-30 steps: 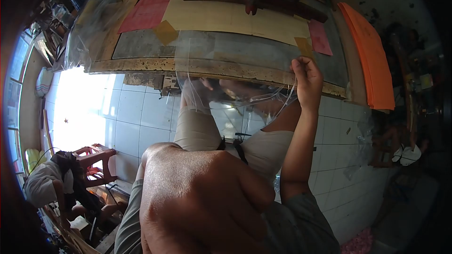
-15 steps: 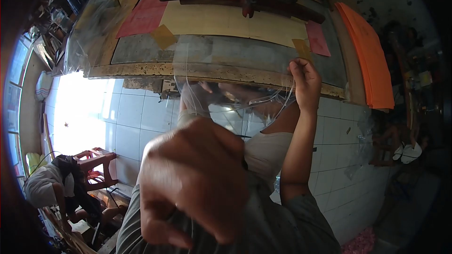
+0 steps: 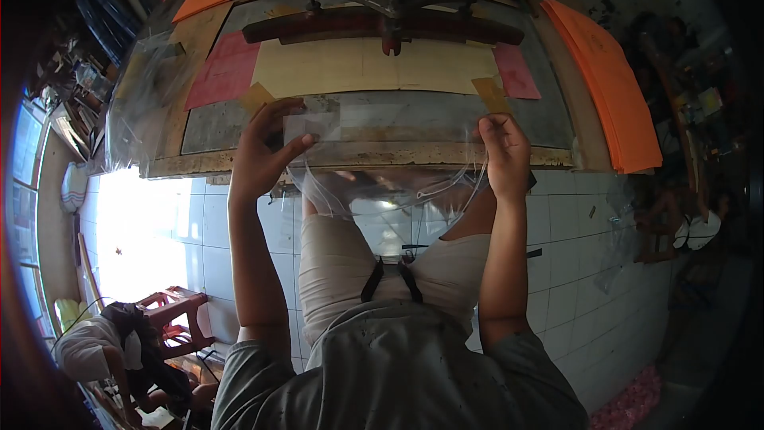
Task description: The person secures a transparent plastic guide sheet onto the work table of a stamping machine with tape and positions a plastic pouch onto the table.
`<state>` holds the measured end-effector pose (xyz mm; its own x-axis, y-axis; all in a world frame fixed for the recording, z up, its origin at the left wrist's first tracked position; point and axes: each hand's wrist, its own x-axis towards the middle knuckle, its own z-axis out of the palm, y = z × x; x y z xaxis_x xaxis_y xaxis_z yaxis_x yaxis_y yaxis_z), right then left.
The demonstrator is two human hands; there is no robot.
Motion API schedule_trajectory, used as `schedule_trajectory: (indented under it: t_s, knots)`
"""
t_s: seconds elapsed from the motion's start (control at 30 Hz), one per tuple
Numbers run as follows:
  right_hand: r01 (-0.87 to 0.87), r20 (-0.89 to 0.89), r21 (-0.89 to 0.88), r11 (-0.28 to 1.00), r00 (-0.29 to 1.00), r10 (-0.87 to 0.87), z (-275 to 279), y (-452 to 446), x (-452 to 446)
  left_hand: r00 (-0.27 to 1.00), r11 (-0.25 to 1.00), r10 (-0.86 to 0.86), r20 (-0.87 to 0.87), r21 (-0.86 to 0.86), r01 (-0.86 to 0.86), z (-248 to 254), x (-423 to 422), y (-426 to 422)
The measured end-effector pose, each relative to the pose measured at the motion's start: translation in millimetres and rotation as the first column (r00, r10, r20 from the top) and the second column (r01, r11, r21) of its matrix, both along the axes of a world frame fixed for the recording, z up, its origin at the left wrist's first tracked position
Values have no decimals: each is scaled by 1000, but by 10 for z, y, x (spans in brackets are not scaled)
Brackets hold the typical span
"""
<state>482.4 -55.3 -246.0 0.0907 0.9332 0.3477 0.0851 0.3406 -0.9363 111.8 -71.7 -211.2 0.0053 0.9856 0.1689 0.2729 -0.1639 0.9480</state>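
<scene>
A clear plastic sheet (image 3: 398, 147) spans the space between my hands, its lower part sagging in folds over my lap. Its right edge is pinched between the thumb and fingers of my right hand (image 3: 507, 151). At the sheet's left corner, my left hand (image 3: 267, 147) has its thumb and fingers spread apart. Just beyond lies a worktable with a grey plate (image 3: 374, 103), which bears a long cream sheet (image 3: 326, 68), pink pieces (image 3: 223, 72) and brown tape pieces (image 3: 490, 95). Above the cream sheet is a dark metal bar (image 3: 326, 28) of a press-like frame.
Folded orange sheets (image 3: 601, 87) lie along the table's right side. More clear plastic (image 3: 147, 111) hangs over its left corner. A red plastic stool (image 3: 179, 322) stands on the tiled floor at left, near a bent-over person (image 3: 87, 350). Another person (image 3: 696, 227) is at far right.
My left hand has gone from close below the camera, where it was blurred, out to the sheet's left corner, its fingers now spread. My right hand keeps its pinch on the right edge.
</scene>
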Motion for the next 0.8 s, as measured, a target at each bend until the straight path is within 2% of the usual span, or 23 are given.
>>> schedule_trajectory:
  t_s: [0.03, 0.1, 0.17, 0.23, 0.33, 0.43, 0.53, 0.67, 0.8]
  knots:
    - [2, -2, -5, 1000, 1000, -2, 9, -8, -7, 997, 999, 13, 72, -50, -9, 24, 19, -26]
    - [2, -9, -19, 1000, 1000, -2, 30, -20, -17, 991, 991, 66, -112, 127, -51, -25, -60, 16]
    - [-5, -18, -37, 999, 1000, 4, 47, -37, -19, 993, 990, 83, -83, 123, -72, -79, -97, 18]
    - [10, 3, -27, 1000, 1000, -9, 49, -35, -28, 985, 996, 72, 154, -66, -63, -98, -80, -27]
    - [8, 25, -12, 1000, 1000, -7, 32, -22, -13, 998, 998, 53, 46, -27, -52, -106, -107, -33]
    - [-11, 46, 24, 1000, 999, 10, 57, -28, -17, 994, 999, 28, 108, 27, -31, -204, -110, 1]
    - [-51, 34, 6, 999, 998, 51, 31, -29, -5, 978, 999, 41, 204, 0, -42, -188, -76, -4]
    - [-121, 46, -9, 993, 992, 121, 74, -58, 42, 980, 995, 101, 174, -2, -103, -162, -58, -14]
    - [-106, -41, -10, 994, 994, 105, 81, -60, 0, 981, 995, 99, 169, 5, -102, -104, -14, -31]
